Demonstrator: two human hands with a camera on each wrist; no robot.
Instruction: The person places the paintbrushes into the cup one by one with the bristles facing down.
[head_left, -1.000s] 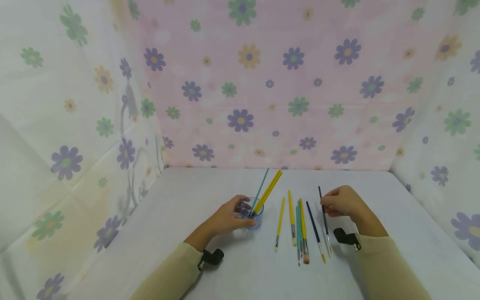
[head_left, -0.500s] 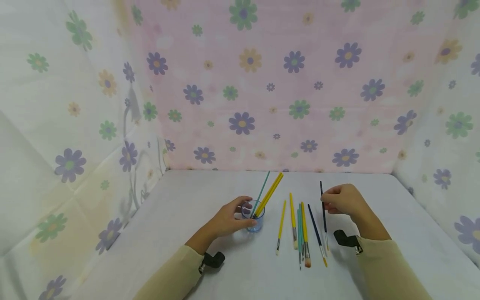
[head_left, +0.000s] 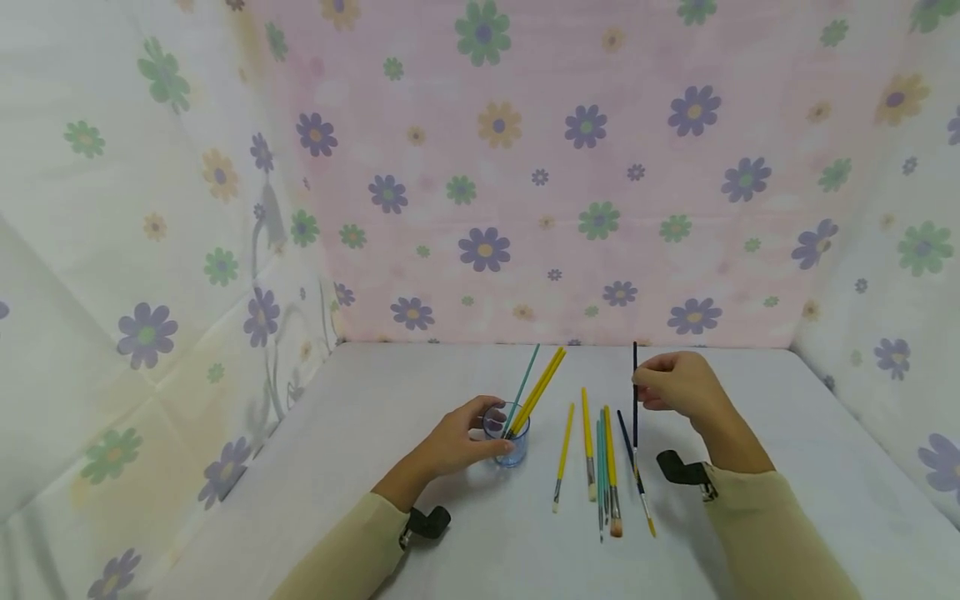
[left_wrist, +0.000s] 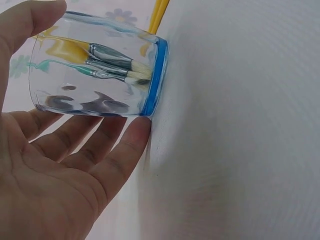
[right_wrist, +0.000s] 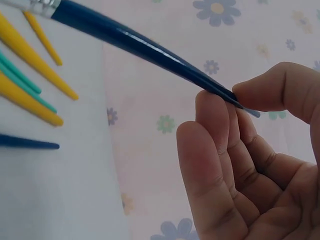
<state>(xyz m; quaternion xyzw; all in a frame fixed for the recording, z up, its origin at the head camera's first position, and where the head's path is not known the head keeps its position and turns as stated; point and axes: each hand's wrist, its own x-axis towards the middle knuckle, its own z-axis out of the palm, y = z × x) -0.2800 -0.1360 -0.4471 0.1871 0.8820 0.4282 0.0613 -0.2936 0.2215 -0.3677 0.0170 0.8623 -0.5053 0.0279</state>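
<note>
My left hand (head_left: pixel 456 437) rests around a clear drinking glass (head_left: pixel 516 455) on the table, thumb on the near side and fingers beyond it. Bristles down inside the glass stand yellow paintbrushes (head_left: pixel 543 385) and a teal paintbrush (head_left: pixel 527 373); the left wrist view shows their bristles (left_wrist: pixel 137 72) near the blue base. To the right, my right hand (head_left: pixel 681 387) pinches a dark blue paintbrush (right_wrist: pixel 145 47) near its handle end, between thumb and fingertips. That brush hangs nearly upright, bristles down, in front of another dark blue paintbrush (head_left: pixel 627 443) lying on the table.
Between the hands lie several more brushes: a thin yellow brush (head_left: pixel 565 450), wider yellow brushes (head_left: pixel 587 433) and teal brushes (head_left: pixel 601 462). The white table (head_left: pixel 420 367) ends at a flowered cloth backdrop (head_left: pixel 525 275), with cloth walls on both sides.
My right hand has raised the dark blue paintbrush and moved it left, so it now overlaps the lying dark blue brush in view. The left hand stays at the glass.
</note>
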